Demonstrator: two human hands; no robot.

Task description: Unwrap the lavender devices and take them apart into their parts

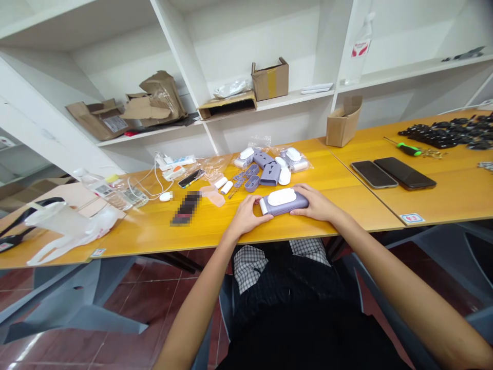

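White shelving point(254, 31) is set behind a wooden counter point(146, 234), at whose front edge a purple-and-white device point(284, 206) is held. Its left end is clasped by the left hand point(247, 216), its right end by the right hand point(316, 203), the hands being apart. Beyond it, purple shells point(270, 174) are scattered; to the right, two dark phones point(404, 173) are laid side by side
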